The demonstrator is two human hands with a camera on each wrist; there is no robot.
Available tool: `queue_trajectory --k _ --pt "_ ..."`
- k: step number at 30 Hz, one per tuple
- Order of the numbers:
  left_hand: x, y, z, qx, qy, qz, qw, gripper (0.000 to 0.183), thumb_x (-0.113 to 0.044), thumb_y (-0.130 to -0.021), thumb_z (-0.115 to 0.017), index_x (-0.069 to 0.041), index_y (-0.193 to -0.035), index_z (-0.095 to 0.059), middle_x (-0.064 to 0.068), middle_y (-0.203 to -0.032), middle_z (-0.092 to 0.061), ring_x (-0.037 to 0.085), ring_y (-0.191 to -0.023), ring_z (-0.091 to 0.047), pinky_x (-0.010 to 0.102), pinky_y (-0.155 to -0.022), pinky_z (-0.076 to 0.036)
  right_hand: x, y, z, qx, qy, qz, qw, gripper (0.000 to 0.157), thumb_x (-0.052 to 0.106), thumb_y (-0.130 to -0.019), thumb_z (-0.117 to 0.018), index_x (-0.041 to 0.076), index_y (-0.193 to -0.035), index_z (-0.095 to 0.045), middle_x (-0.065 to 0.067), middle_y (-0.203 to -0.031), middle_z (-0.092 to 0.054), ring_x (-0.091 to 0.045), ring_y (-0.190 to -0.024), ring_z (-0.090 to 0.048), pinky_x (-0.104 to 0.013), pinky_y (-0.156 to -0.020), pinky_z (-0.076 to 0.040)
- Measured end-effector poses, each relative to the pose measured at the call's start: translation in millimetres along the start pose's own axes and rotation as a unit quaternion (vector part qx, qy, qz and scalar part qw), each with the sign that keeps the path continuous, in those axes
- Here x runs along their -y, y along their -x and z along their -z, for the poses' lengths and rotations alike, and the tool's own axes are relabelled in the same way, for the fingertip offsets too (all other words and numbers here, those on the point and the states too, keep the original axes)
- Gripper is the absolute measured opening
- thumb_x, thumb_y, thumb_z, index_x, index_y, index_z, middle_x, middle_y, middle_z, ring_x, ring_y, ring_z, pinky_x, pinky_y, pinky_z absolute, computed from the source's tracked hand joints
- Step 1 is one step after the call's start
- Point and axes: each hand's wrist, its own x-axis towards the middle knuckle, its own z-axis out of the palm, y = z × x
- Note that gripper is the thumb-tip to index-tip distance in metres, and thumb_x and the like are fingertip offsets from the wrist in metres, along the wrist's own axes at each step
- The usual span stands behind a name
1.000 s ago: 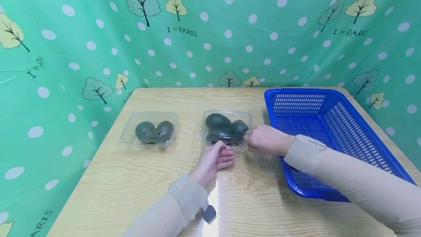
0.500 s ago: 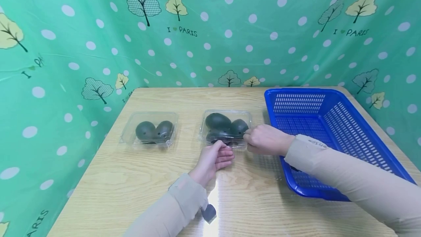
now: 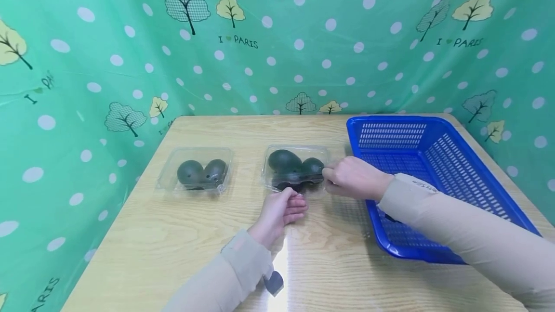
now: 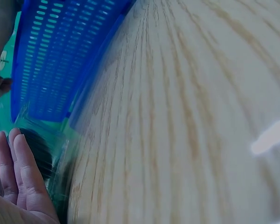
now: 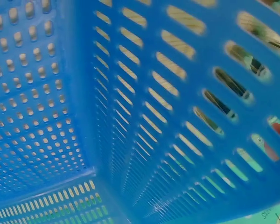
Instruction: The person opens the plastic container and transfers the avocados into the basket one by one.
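A clear plastic clamshell box (image 3: 297, 147) with dark green, avocado-like fruits (image 3: 284, 162) stands mid-table. At its front edge, my left hand (image 3: 279, 211) pinches the plastic rim with thumb and forefinger, the other fingers stretched out palm-up. Those straight fingers (image 4: 25, 170) lie alongside the box in the left wrist view. My right hand (image 3: 353, 177), fingers curled, grips the box's front right corner; its fingertips are mostly hidden. Off to the left sits a second clear box (image 3: 197, 152) with similar dark fruits (image 3: 191, 173).
A blue slotted plastic basket (image 3: 392, 120) stands on the right under my right forearm. Its wall (image 5: 144, 112) fills most of the right wrist view. The wooden table (image 3: 208, 244) ends at a green patterned curtain (image 3: 277, 42) behind. A small dark piece (image 3: 274, 283) shows under my left cuff.
My right hand has risen slightly at the box's corner, its knuckles higher than before. The left hand stays at the front edge. The view has shifted a little.
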Motion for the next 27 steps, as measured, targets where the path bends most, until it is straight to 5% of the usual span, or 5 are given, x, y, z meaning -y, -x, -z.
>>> queue_trajectory --k 18,27 --pt "-1.1 4.5 3.4 0.005 -0.011 -0.004 0.9999 0.031 -0.015 -0.090 -0.054 0.008 -0.108 -0.064 0.005 -0.084 -0.073 0.015 -0.080 -0.072 0.030 -0.075 -0.061 -18 -11 20.8 -0.070 0.020 -0.023 0.997 0.024 -0.005 -0.074 -0.066 0.010 -0.065 -0.050 0.004 -0.057 -0.043 -0.006 -0.050 -0.033 -0.019 -0.043 -0.035" --pt "-0.2 5.4 7.0 0.014 -0.019 -0.001 0.9997 0.031 -0.017 -0.090 -0.055 0.007 -0.107 -0.066 0.006 -0.084 -0.074 0.014 -0.079 -0.073 0.027 -0.070 -0.061 -33 -25 30.7 -0.113 0.017 -0.062 0.992 0.007 -0.005 -0.082 -0.065 0.001 -0.078 -0.065 -0.006 -0.068 -0.062 -0.015 -0.054 -0.052 -0.027 -0.051 -0.051"
